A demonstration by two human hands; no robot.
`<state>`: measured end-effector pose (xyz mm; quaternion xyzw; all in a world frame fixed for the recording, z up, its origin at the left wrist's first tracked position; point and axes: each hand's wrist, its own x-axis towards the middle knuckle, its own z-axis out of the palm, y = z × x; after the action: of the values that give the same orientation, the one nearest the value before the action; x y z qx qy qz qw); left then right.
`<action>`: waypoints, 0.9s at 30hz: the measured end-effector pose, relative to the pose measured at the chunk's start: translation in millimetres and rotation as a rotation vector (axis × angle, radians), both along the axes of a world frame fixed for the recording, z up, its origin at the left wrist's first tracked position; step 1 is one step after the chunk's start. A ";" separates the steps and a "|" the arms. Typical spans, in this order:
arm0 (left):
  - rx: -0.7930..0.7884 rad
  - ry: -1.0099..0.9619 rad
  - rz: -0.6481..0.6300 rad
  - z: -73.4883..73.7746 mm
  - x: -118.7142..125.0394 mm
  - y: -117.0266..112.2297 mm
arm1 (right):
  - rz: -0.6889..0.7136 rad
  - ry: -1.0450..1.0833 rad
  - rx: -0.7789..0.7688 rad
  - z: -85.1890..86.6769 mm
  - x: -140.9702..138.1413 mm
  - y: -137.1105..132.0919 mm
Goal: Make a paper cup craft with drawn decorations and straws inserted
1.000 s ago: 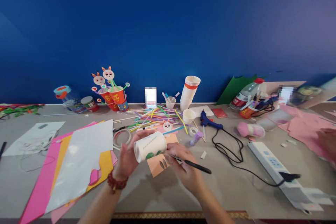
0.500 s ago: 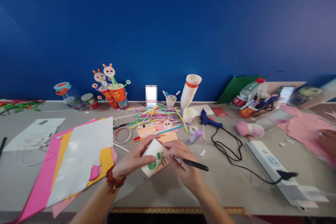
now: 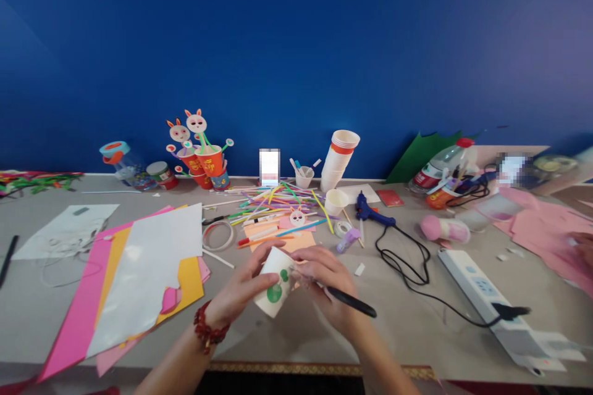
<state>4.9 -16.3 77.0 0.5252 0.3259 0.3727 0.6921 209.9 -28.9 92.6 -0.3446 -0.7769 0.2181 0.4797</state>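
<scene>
A left hand [image 3: 241, 287] curls its grip around a tilted white paper cup [image 3: 278, 297] with green spots, above a cluttered table [image 3: 407, 345], as the right hand [image 3: 331, 281] closes its grip on a black-handled tool [image 3: 354, 303] at the cup's right side. Squeezing too hard could buckle the thin wall; if the tool's hidden end is sharp, a slip could cut skin.

At one grey tabletop [image 3: 430, 339] are three white paper rabbit faces [image 3: 196, 123], one white paper cup with green spots [image 3: 275, 292], one flat red card [image 3: 391, 198], one white rectangular power strip [image 3: 482, 299], one clear red-capped plastic bottle [image 3: 438, 166] and one purple glue stick [image 3: 348, 240].
</scene>
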 end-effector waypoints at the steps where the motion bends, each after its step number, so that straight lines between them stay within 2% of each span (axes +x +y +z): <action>1: -0.040 -0.005 -0.017 1.5 -0.4 0.4 | 0.033 -0.073 0.013 4.5 3.8 1.4; 3: -0.065 0.004 -0.029 5.6 -1.1 2.0 | 0.078 -0.190 0.021 12.2 9.8 3.7; 7: 0.007 0.063 -0.030 12.5 -3.2 6.6 | 0.092 -0.307 0.062 18.6 15.1 5.9; 13: 0.048 0.127 -0.032 11.4 -5.6 9.2 | 0.062 -0.346 0.172 8.4 11.1 8.0; 17: 0.109 0.189 0.033 11.0 -3.6 5.5 | -0.059 -0.180 0.163 -2.1 -0.3 2.2; 21: 0.270 0.264 0.118 11.6 0.5 0.3 | -0.173 0.014 0.049 -9.4 -13.9 -7.9; 24: 0.381 0.351 0.176 11.8 4.0 -3.5 | -0.214 0.188 -0.066 -15.4 -22.8 -11.0; 27: 0.424 0.424 0.243 11.6 6.0 -6.7 | -0.232 0.346 -0.182 -20.8 -29.1 -9.5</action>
<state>10.8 -22.9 88.6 0.6809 0.4381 0.3945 0.4345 180.8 -38.4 71.8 -0.4307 -0.6153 0.2865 0.5948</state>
